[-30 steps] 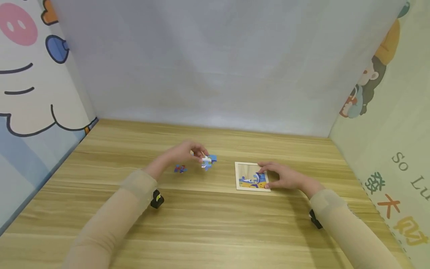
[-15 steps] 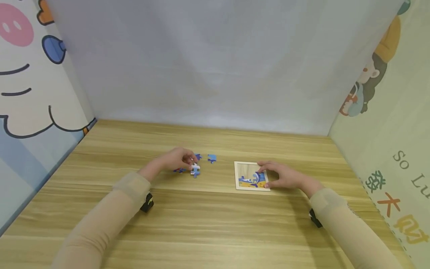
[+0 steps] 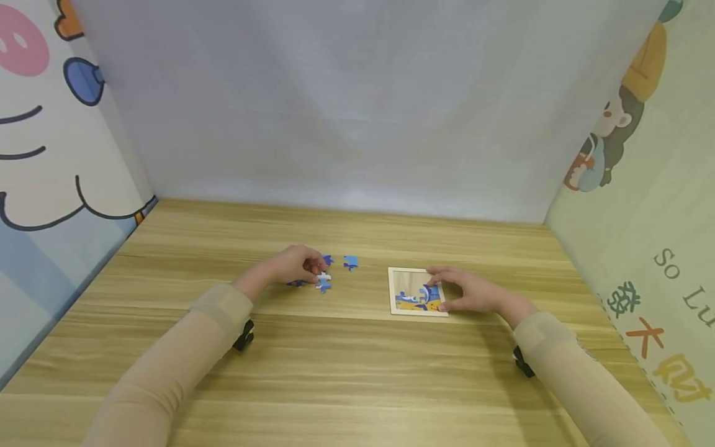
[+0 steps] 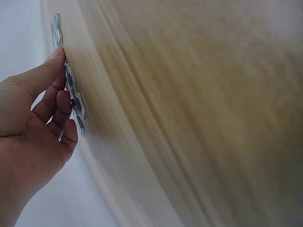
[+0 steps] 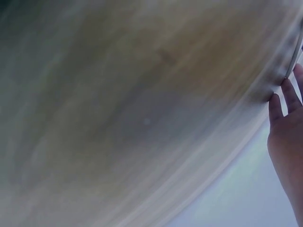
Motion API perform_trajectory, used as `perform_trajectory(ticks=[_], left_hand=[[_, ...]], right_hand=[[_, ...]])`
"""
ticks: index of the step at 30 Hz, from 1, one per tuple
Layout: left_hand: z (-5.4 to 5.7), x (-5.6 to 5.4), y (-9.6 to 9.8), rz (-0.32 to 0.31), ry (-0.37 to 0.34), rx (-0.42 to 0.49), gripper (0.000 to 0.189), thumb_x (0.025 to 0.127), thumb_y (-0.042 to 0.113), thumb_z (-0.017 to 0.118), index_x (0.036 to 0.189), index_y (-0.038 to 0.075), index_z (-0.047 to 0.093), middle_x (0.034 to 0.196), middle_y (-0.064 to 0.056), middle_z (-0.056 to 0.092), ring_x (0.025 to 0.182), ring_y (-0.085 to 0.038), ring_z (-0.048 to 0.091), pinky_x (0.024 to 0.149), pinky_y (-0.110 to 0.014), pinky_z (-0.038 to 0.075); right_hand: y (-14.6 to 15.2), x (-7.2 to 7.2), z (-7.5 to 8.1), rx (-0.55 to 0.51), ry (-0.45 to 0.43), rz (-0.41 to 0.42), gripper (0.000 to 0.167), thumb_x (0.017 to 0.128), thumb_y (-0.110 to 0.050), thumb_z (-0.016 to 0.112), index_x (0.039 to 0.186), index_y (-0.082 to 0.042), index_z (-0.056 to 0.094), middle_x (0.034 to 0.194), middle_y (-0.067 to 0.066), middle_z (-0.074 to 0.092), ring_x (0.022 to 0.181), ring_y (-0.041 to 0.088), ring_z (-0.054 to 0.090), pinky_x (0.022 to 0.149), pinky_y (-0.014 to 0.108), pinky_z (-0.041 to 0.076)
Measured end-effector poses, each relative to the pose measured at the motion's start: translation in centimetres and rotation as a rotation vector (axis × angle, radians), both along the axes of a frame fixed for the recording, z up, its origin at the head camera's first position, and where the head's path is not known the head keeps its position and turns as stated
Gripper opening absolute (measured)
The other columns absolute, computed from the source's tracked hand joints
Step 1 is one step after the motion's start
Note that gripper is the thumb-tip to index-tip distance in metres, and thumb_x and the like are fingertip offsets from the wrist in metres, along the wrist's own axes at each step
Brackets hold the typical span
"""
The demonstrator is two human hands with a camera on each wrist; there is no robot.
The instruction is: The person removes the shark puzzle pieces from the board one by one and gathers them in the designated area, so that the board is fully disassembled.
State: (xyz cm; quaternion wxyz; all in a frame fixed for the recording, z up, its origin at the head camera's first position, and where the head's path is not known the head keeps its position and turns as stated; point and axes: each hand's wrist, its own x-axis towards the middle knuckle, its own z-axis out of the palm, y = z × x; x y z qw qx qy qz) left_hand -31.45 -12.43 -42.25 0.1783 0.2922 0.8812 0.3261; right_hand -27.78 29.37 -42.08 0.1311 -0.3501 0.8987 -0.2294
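Observation:
My left hand (image 3: pixel 296 264) pinches a white-and-blue jigsaw piece (image 3: pixel 324 283) by its left side, low at the tabletop. In the left wrist view the thumb tip meets the edge of that jigsaw piece (image 4: pixel 57 32), while other thin pieces (image 4: pixel 75 92) lie by the curled fingers. Dark blue and red piece edges (image 3: pixel 296 283) show partly from under this hand. Behind it lie a dark blue piece (image 3: pixel 328 260) and a light blue piece (image 3: pixel 350 262). My right hand (image 3: pixel 475 293) grips the right side of a white-rimmed puzzle frame (image 3: pixel 391 292), thumb at the near corner, fingers at the far one.
Inside the frame, several fitted pieces (image 3: pixel 416 301) fill the near and right parts; bare backing shows at the far left. The wood-grain table (image 3: pixel 357 372) ends at a pale cloth backdrop (image 3: pixel 357 124). Printed cartoon panels (image 3: pixel 39 136) stand at both sides.
My left hand has moved left and slightly nearer with the white-and-blue piece, uncovering the dark and light blue pieces. The right hand stays on the frame.

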Motion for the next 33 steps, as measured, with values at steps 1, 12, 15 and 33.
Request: perform_trajectory(ticks=[1,12,15,33], left_hand=[[0.0,0.0,0.0,0.0,0.001,0.001,0.016,0.085,0.005,0.068,0.101,0.006,0.065,0.085,-0.002,0.06,0.079,-0.013,0.054,0.073,-0.027,0.047],[1.6,-0.4,0.9,0.04,0.054,0.028,0.023,0.086,0.007,0.067,0.11,0.004,0.064,0.088,-0.002,0.06,0.084,-0.017,0.054,0.077,-0.031,0.047],[2.5,-0.3,1.6,0.043,0.077,0.007,0.025,0.088,0.011,0.066,0.112,0.006,0.064,0.091,-0.001,0.061,0.093,-0.02,0.054,0.086,-0.037,0.045],[4.8,-0.6,9.7,-0.139,0.205,-0.018,0.032,0.089,0.022,0.067,0.117,0.008,0.063,0.112,-0.009,0.065,0.109,-0.024,0.056,0.097,-0.039,0.042]], right_hand=[[0.0,0.0,0.0,0.001,0.0,-0.001,0.048,0.082,-0.03,0.074,0.123,-0.014,0.057,0.149,0.012,0.036,0.137,0.037,0.03,0.11,0.055,0.023],[-0.1,0.1,-0.1,-0.006,0.017,-0.026,0.059,0.081,-0.031,0.075,0.129,-0.008,0.05,0.149,0.015,0.035,0.137,0.037,0.03,0.11,0.053,0.023],[-0.2,0.2,-0.2,-0.008,0.026,-0.056,0.07,0.079,-0.034,0.076,0.134,-0.005,0.043,0.148,0.015,0.034,0.137,0.037,0.03,0.111,0.052,0.023],[0.1,0.4,-0.8,0.093,0.127,-0.143,0.082,0.078,-0.045,0.074,0.141,-0.005,0.04,0.147,0.017,0.037,0.134,0.039,0.033,0.108,0.056,0.026]])
